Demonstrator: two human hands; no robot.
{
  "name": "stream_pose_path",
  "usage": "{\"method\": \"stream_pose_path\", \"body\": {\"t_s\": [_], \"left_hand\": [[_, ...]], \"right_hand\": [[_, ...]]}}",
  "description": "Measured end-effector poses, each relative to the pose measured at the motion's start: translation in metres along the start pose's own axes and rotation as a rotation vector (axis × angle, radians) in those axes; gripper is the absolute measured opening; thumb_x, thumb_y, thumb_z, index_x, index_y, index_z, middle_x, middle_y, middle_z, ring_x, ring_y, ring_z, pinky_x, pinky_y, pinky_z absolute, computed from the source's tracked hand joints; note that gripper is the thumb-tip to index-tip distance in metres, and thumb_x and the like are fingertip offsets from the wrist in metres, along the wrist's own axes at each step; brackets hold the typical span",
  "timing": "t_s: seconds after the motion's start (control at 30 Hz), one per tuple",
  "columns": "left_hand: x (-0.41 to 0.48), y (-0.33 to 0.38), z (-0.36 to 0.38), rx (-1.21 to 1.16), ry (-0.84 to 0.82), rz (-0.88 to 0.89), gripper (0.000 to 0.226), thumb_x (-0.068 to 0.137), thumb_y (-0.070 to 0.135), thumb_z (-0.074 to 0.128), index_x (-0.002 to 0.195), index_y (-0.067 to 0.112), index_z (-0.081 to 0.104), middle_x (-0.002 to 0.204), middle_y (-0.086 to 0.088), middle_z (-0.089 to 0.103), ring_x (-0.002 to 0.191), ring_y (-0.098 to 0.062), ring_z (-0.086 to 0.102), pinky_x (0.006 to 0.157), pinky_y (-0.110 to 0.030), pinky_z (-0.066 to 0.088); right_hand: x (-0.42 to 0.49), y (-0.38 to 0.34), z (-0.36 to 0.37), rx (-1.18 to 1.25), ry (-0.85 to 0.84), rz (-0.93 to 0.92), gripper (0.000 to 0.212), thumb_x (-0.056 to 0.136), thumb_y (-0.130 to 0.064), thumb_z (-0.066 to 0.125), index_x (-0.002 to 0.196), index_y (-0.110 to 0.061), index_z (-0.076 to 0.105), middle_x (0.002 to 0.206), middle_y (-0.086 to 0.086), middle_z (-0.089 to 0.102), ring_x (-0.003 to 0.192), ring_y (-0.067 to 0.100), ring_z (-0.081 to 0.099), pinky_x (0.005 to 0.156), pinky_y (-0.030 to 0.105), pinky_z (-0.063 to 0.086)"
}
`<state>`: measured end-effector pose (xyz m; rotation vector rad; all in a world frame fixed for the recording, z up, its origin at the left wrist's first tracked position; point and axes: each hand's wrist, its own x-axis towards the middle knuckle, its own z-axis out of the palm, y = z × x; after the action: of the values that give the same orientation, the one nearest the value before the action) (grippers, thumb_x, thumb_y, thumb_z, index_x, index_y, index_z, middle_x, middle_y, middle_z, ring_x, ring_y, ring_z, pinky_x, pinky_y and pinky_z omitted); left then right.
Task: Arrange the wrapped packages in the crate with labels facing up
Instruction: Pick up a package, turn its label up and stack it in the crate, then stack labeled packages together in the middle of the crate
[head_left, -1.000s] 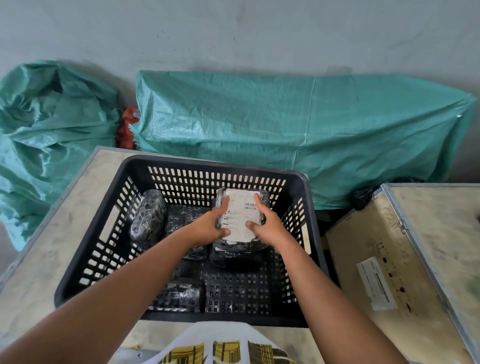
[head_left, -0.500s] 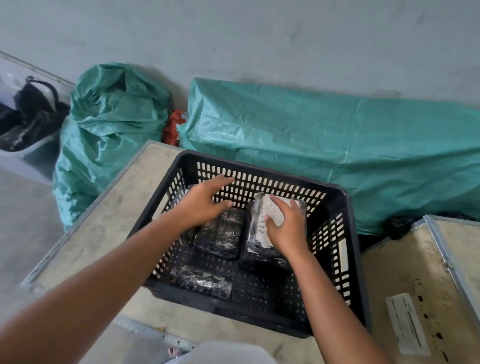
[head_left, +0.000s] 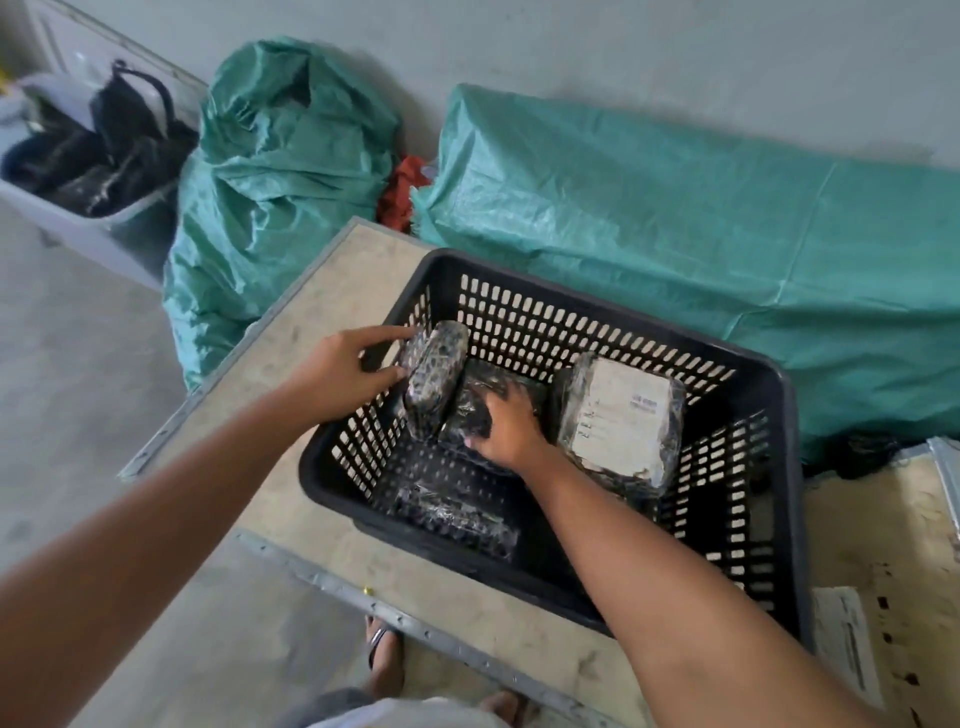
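Note:
A black slotted crate (head_left: 769, 467) sits on a pale board. Inside, a wrapped package (head_left: 621, 415) lies at the right with its white label facing up. A bubble-wrapped package (head_left: 434, 379) stands on edge against the crate's left wall; my left hand (head_left: 348, 374) grips its side with thumb and fingers. Beside it a dark package (head_left: 483, 387) lies flat in the middle, and my right hand (head_left: 506, 426) is closed over its near end. Another dark package (head_left: 457, 514) lies at the front of the crate, label hidden.
Green woven sacks (head_left: 675, 228) lie against the wall behind the crate, and another sack (head_left: 275, 171) is at left. A grey tub (head_left: 83, 213) with dark items stands far left. A second board with a white label (head_left: 844, 634) adjoins at right. My feet show below the board's edge.
My right hand left the labelled package, which now lies label up at the right, and took the middle dark package. My left hand reached left and gripped the upright package. The view swung left.

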<state>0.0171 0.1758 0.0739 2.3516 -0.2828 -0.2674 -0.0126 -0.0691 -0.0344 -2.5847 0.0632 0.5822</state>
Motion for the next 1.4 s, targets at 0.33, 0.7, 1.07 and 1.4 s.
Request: {"method": "stream_pose_path", "body": {"t_s": [0.33, 0.7, 1.07, 1.4], "left_hand": [[-0.001, -0.005, 0.006, -0.199, 0.018, -0.04, 0.054, 0.093, 0.006, 0.065, 0.125, 0.05, 0.065, 0.113, -0.003, 0.074, 0.062, -0.022, 0.064, 0.052, -0.034, 0.052], [-0.002, -0.001, 0.007, -0.229, 0.017, -0.044, 0.056, 0.093, -0.001, 0.065, 0.13, 0.041, 0.065, 0.116, 0.003, 0.07, 0.089, -0.043, 0.069, 0.07, -0.049, 0.059], [-0.004, 0.001, 0.005, -0.238, 0.043, -0.036, 0.058, 0.092, 0.004, 0.066, 0.117, 0.057, 0.062, 0.112, 0.007, 0.072, 0.08, -0.036, 0.071, 0.061, -0.034, 0.054], [-0.014, 0.037, -0.003, 0.038, 0.079, 0.222, 0.039, 0.083, 0.034, 0.081, 0.12, 0.042, 0.072, 0.159, -0.003, 0.041, 0.146, -0.027, 0.037, 0.118, -0.051, 0.031]], "right_hand": [[-0.001, 0.009, 0.029, -0.365, -0.11, 0.071, 0.117, 0.088, 0.002, 0.074, 0.161, -0.041, -0.007, 0.166, 0.018, -0.025, 0.152, 0.045, -0.019, 0.12, 0.061, 0.01], [-0.03, 0.003, -0.013, -0.229, -0.041, -0.262, 0.078, 0.096, -0.004, 0.06, 0.163, -0.021, 0.025, 0.088, 0.011, 0.07, 0.075, 0.025, 0.067, 0.083, 0.042, 0.057], [-0.056, 0.0, -0.068, 0.352, 0.021, -0.149, 0.045, 0.105, -0.016, 0.055, 0.137, -0.047, 0.06, 0.098, -0.021, 0.063, 0.036, -0.001, 0.033, 0.04, 0.015, 0.034], [-0.127, 0.014, -0.15, 0.569, 0.044, -0.151, 0.041, 0.101, -0.016, 0.062, 0.12, -0.051, 0.072, 0.112, -0.048, 0.061, 0.101, -0.028, 0.054, 0.089, 0.011, 0.036]]}}
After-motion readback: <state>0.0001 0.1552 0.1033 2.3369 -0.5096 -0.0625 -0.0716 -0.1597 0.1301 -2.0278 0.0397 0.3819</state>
